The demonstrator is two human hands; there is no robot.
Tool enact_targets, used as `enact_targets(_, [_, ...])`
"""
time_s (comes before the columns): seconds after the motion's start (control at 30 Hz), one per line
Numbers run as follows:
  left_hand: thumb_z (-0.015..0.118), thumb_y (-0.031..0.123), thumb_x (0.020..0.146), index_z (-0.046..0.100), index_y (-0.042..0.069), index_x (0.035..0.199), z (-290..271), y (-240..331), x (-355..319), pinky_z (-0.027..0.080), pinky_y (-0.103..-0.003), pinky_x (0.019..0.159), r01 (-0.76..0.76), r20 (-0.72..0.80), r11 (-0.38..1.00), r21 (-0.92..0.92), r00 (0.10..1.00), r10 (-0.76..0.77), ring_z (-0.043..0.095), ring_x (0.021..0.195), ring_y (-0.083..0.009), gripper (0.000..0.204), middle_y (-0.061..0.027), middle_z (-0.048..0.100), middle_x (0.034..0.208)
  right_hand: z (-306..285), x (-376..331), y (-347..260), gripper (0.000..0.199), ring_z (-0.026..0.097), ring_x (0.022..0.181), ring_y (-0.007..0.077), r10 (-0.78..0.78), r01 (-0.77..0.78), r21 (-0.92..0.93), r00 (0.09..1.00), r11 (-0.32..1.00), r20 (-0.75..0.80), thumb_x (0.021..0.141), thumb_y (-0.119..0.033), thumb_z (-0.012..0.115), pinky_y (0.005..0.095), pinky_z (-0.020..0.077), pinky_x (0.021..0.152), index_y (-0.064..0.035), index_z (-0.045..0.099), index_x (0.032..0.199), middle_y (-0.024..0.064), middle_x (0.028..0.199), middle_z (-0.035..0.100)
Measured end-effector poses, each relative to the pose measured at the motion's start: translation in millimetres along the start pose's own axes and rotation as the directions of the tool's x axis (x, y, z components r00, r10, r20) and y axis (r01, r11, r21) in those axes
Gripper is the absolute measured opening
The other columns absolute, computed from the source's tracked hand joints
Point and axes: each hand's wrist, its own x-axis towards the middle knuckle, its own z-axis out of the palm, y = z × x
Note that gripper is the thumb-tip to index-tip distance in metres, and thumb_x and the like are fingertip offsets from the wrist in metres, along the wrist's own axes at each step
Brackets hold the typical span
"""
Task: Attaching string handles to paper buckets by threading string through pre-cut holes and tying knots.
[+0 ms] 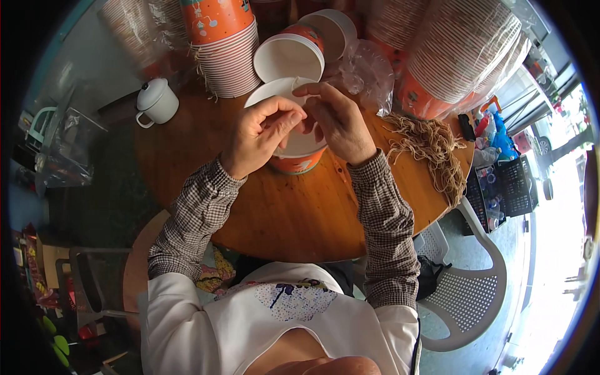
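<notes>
An orange paper bucket (297,164) with a white inside stands upright on the round wooden table (287,231). Over its mouth both hands meet, close together. My left hand (255,136) is closed in a pinch, thumb against forefinger; whatever is between them is too small to make out. Just to its right, my right hand (342,127) has its forefinger arched over the bucket's far rim and its other fingers curled in. What those fingers hold, if anything, is hidden. The hands cover much of the bucket's opening.
Behind lie tipped buckets (289,57). Nested stacks stand at the back left (228,65) and, wrapped in plastic, back right (465,53). A tangle of beige cords (431,153) hangs over the right edge. A white lidded mug (157,103) sits left; a plastic chair (469,300) stands right.
</notes>
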Motion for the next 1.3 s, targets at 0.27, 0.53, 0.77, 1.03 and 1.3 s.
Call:
enact_targets(0.27, [0.067,-0.001,0.082,0.055,0.006,0.123,6.2,-7.5,-8.8,0.052,-0.029,0.066,-0.194,-0.13,0.847,0.495,0.947,0.294,0.064,0.072,-0.0181,0.043,-0.0083,0.064,0.082,4.3,-12.4,-7.3,0.015,0.057,0.066,0.0068,0.083,-0.074,0.092,0.992,0.993,-0.098,0.094,-0.009,0.057,0.0221,0.0473,0.06,0.0013,0.059,0.104,0.0027,0.074,0.061])
enact_targets(0.53, [0.067,-0.003,0.081,0.053,0.006,0.126,11.2,-7.5,-11.1,0.054,-0.033,0.069,-0.299,-0.124,0.751,0.589,0.885,0.449,0.066,0.082,-0.024,0.047,-0.0103,0.065,0.095,13.9,-15.2,-6.8,0.017,0.057,0.055,0.0062,0.197,-0.18,0.146,0.974,0.973,-0.111,0.091,-0.012,0.064,0.0218,0.0456,0.052,0.0021,0.062,0.101,0.002,0.066,0.062])
enact_targets(0.77, [0.064,-0.005,0.082,0.048,0.005,0.131,12.6,-1.8,-8.7,0.055,-0.035,0.073,-0.378,-0.015,0.619,0.688,0.846,0.533,0.066,0.088,-0.0265,0.053,-0.0124,0.063,0.105,23.8,-16.6,-10.0,0.018,0.06,0.054,0.0064,-0.05,-0.002,-0.318,0.987,0.948,-0.155,0.087,-0.01,0.067,0.021,0.0469,0.05,-0.0019,0.067,0.103,0.0048,0.067,0.066])
enact_targets(1.03, [0.067,-0.003,0.081,0.05,0.001,0.127,12.0,-7.2,-19.4,0.055,-0.028,0.075,-0.094,-0.18,0.964,0.249,0.974,0.141,0.067,0.088,-0.0175,0.048,-0.0116,0.065,0.099,30.4,-16.2,-4.7,0.009,0.066,0.055,0.0202,-0.294,0.096,-0.596,0.924,0.797,-0.244,0.082,-0.016,0.069,0.0309,0.0515,0.052,-0.009,0.066,0.087,0.0082,0.063,0.065])
enact_targets(1.3, [0.062,0.001,0.09,0.064,-0.006,0.103,-7.4,5.0,-22.8,0.053,-0.024,0.078,0.31,0.04,0.916,-0.255,0.95,-0.31,0.065,0.088,-0.0133,0.015,-0.0081,0.066,0.095,20.3,-7.8,-7.7,0.009,0.064,0.052,0.0152,-0.231,0.144,-0.412,0.958,0.899,-0.169,0.083,-0.01,0.068,0.0272,0.0511,0.051,-0.0061,0.068,0.092,0.0076,0.065,0.067])
